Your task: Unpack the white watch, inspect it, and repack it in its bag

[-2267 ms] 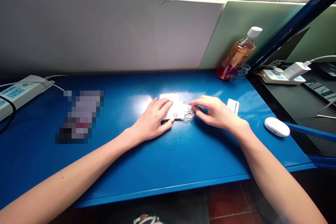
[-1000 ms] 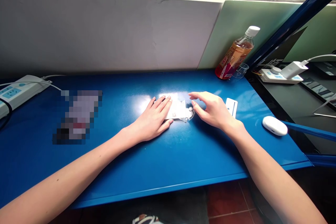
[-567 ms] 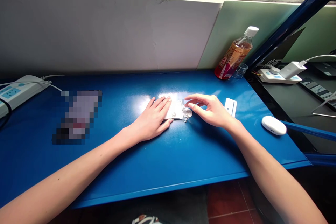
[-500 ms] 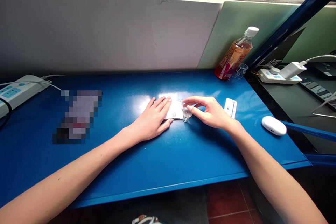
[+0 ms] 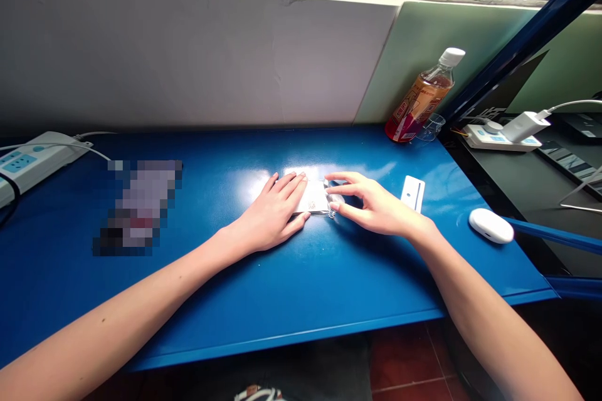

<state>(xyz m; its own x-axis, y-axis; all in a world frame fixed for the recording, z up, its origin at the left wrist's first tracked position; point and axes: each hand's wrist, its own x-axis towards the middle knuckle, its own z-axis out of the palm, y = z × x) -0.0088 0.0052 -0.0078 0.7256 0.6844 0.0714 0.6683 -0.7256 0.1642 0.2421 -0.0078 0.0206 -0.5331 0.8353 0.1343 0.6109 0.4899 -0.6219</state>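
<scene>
My left hand (image 5: 277,213) lies flat with outstretched fingers over a thin white item (image 5: 314,195) on the blue desk. A small printed code shows near its lower right corner; the rest is partly under my fingers and washed out by glare. At the item's right end is a piece of crinkled clear plastic (image 5: 332,212). My right hand (image 5: 364,200) hovers over that end, fingers apart and curved, fingertips at the plastic. Whether they touch it I cannot tell. Just right of this hand lies a white card with a dark slot (image 5: 413,193).
A rounded white case (image 5: 491,225) rests near the desk's right edge. Toward the back right stands a drink bottle (image 5: 418,103) beside a clear plastic piece (image 5: 431,128). On the left are a blurred-out object (image 5: 149,200) and a power strip (image 5: 40,160).
My right hand's fingers have spread from a near pinch at the clear plastic and shifted slightly left over it. My left hand has stayed in place on the white item.
</scene>
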